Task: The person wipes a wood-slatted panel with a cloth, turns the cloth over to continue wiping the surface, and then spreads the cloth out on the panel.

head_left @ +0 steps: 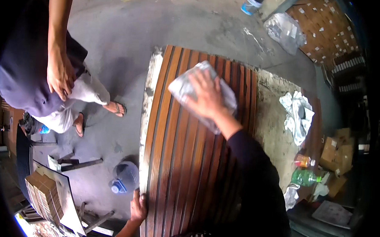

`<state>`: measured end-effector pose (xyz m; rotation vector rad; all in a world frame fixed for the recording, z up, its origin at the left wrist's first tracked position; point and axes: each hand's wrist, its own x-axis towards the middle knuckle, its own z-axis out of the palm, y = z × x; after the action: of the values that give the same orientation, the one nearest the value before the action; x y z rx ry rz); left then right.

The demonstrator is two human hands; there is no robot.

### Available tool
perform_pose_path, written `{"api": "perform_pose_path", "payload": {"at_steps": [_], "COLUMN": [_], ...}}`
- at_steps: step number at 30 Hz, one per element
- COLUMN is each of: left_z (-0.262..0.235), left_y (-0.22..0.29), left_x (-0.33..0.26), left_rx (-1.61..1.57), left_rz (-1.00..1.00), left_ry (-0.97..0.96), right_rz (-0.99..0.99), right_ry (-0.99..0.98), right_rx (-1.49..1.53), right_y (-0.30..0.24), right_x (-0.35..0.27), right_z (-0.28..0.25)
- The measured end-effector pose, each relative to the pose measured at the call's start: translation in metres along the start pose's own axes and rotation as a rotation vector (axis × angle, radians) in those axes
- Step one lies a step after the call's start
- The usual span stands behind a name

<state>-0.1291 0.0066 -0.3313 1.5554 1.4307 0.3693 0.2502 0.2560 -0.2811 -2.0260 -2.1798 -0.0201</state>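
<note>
A grey floor [130, 31] spreads under everything, and on it stands a table [276, 82] with a worn, stained top. A brown wooden panel [167, 160], ribbed with dark grooves running lengthwise, lies face up on the table, covering its left and middle parts. Another person [30, 84] in a dark top and pale trousers stands beyond the table's left side, one arm hanging down. A large bluish water jug [127, 177] lies on the floor just beside the table's left edge. On the panel's upper half rests a pale folded sheet [181, 86], cloth or plastic, I cannot tell which. The right hand [207, 96] lies flat on top of it, fingers spread and unclenched. The left hand [137, 208] is at the panel's lower left edge, thumb up and fingers bent; whether they grasp the edge I cannot tell. A crumpled white cloth [298, 114] lies right of the panel, with a green bottle [305, 177] and a smaller orange bottle [302, 160] nearer the wearer
</note>
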Motion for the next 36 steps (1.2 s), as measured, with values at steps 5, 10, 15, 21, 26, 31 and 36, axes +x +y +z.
{"api": "perform_pose_path", "payload": {"at_steps": [5, 10, 15, 21, 26, 31, 36], "left_z": [0.02, 0.013, 0.028, 0.017, 0.01, 0.005, 0.023], "left_y": [-0.017, 0.012, -0.059, 0.009, 0.014, -0.004, -0.061], "left_x": [0.003, 0.005, 0.013, 0.031, 0.034, 0.022, 0.0], "left_rx": [0.222, 0.073, 0.081, 0.087, 0.143, 0.172, 0.284], "left_rz": [0.069, 0.025, -0.116, -0.084, -0.064, -0.15, 0.057], "left_ry": [0.099, 0.104, 0.101, 0.105, 0.036, 0.008, 0.204], "right_rz": [0.599, 0.699, 0.524, 0.555, 0.341, 0.006, 0.394], "right_ry": [-0.066, 0.072, 0.089, -0.094, -0.192, -0.277, 0.003], "right_rx": [-0.061, 0.028, 0.049, 0.127, 0.1, 0.19, -0.001], "right_y": [0.144, 0.177, 0.084, -0.074, -0.071, -0.004, 0.118], "right_x": [0.022, -0.069, -0.21, -0.448, -0.425, -0.254, -0.045], "right_z": [0.008, 0.003, 0.005, -0.011, -0.027, -0.022, -0.008]}}
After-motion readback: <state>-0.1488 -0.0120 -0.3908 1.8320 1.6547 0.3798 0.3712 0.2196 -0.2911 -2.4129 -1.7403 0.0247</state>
